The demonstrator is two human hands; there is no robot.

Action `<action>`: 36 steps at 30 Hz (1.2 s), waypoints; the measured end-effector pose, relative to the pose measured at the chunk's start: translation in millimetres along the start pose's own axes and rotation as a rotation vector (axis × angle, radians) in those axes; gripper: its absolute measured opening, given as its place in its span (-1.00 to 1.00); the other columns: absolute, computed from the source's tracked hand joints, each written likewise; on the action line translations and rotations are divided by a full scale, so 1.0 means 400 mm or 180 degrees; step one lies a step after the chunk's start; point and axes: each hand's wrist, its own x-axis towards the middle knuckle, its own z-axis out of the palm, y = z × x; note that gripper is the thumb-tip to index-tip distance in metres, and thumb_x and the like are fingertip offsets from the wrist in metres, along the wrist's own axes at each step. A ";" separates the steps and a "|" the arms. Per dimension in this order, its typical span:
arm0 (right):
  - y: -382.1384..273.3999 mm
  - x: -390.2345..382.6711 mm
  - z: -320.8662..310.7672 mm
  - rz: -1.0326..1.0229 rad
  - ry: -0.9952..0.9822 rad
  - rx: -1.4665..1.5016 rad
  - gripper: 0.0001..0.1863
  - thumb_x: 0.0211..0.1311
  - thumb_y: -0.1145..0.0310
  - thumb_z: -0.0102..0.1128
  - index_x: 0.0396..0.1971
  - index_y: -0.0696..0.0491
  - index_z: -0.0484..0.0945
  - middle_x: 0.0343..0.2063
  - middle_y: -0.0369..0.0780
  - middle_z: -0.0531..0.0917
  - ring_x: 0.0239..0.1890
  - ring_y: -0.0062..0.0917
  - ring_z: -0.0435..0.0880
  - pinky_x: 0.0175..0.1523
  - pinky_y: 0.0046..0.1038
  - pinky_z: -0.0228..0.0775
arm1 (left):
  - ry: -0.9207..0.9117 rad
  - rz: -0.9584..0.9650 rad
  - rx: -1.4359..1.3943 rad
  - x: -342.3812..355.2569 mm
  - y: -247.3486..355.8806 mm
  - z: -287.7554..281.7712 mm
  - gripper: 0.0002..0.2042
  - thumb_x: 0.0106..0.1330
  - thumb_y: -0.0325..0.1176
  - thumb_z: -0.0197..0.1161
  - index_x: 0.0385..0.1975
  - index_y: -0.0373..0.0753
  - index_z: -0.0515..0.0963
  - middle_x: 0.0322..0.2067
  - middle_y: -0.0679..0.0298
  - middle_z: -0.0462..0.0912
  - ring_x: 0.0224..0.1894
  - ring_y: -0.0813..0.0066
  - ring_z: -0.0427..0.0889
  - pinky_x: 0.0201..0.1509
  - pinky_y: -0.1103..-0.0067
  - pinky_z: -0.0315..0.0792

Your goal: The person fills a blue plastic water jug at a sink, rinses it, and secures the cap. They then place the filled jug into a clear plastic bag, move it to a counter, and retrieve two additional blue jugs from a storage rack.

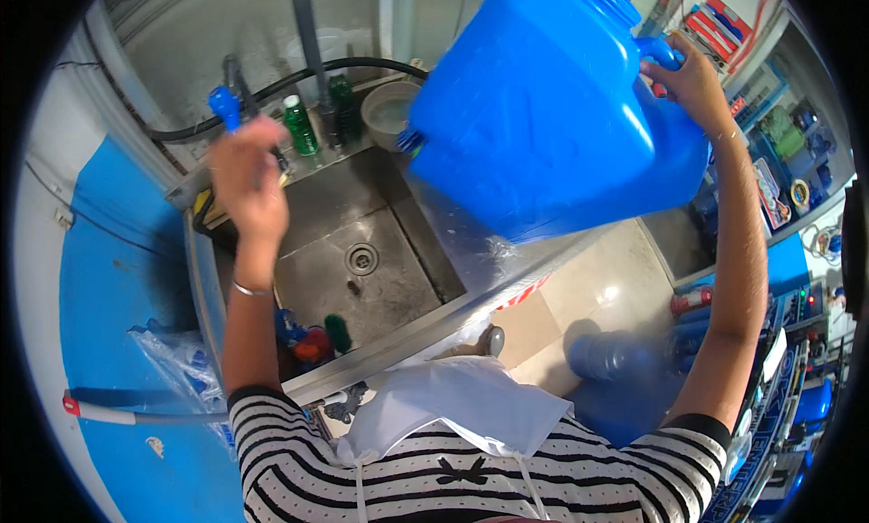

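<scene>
A large blue plastic water jug point(543, 115) is tilted over the steel counter right of the sink, its threaded neck at the top and a small dark-blue fitting on its left side. Wrapped round the jug's handle point(659, 54), my right hand point(695, 88) is closed. My left hand point(248, 183) is raised above the left side of the sink, fingers closed and blurred. At its fingertips shows a pink, sponge-like pad point(262, 132), too smeared to name surely. The steel sink point(326, 238) lies below, between my arms.
Behind the sink stand a green bottle point(300, 126), a tap with a blue handle point(224, 106) and a pale bowl point(389, 111). A green brush point(338, 332) lies in the sink's near corner. Clear water bottles point(611, 353) stand on the floor at right.
</scene>
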 end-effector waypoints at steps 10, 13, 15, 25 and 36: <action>0.633 0.182 0.002 0.0564 -0.0579 0.0290 -0.65 0.23 0.36 0.28 -0.01 0.00 0.46 -0.67 -0.32 0.51 -0.70 -0.65 0.46 -0.62 -0.53 0.26 | -0.2700 -0.1434 -0.0385 -0.464 0.307 0.605 -0.64 0.09 -0.42 0.32 -0.05 -0.10 0.58 -0.11 0.10 0.53 -0.04 0.04 0.46 0.09 0.23 0.37; 0.831 0.265 0.008 0.0708 -0.0401 -0.0022 -0.66 0.20 0.32 0.30 -0.03 0.00 0.49 -0.66 -0.28 0.54 -0.70 -0.61 0.51 -0.61 -0.50 0.30 | -0.2555 -0.1565 0.0655 -0.486 0.337 0.796 -0.70 0.10 -0.34 0.36 -0.13 -0.11 0.60 -0.13 0.07 0.53 -0.03 0.01 0.46 0.05 0.18 0.36; 0.945 0.322 0.009 0.0759 -0.0355 -0.0293 -0.64 0.18 0.30 0.32 -0.03 -0.01 0.51 -0.64 -0.25 0.58 -0.68 -0.59 0.54 -0.60 -0.49 0.33 | -0.3028 -0.2034 0.0993 -0.489 0.338 0.891 -0.73 0.09 -0.29 0.39 -0.19 -0.12 0.60 -0.14 0.07 0.53 -0.02 0.02 0.46 0.01 0.17 0.36; 1.143 0.438 -0.008 0.0660 -0.0577 -0.0191 -0.65 0.22 0.30 0.29 -0.01 0.02 0.52 -0.61 -0.25 0.60 -0.63 -0.62 0.55 -0.49 -0.52 0.41 | -0.2374 -0.2019 0.0880 -0.327 0.415 1.566 -0.77 0.12 -0.19 0.34 -0.35 -0.20 0.65 -0.29 0.03 0.65 -0.14 0.06 0.61 -0.08 0.25 0.47; 1.330 0.610 0.075 -0.0204 -0.0372 -0.1022 -0.57 0.30 0.05 0.17 0.11 -0.13 0.51 -0.35 -0.22 0.66 -0.43 -0.54 0.64 -0.33 -0.45 0.48 | -0.2583 -0.1536 -0.2464 -0.489 0.901 1.374 -0.75 0.11 -0.53 0.09 -0.22 -0.26 0.61 -0.21 0.07 0.61 -0.14 0.06 0.57 0.02 0.25 0.44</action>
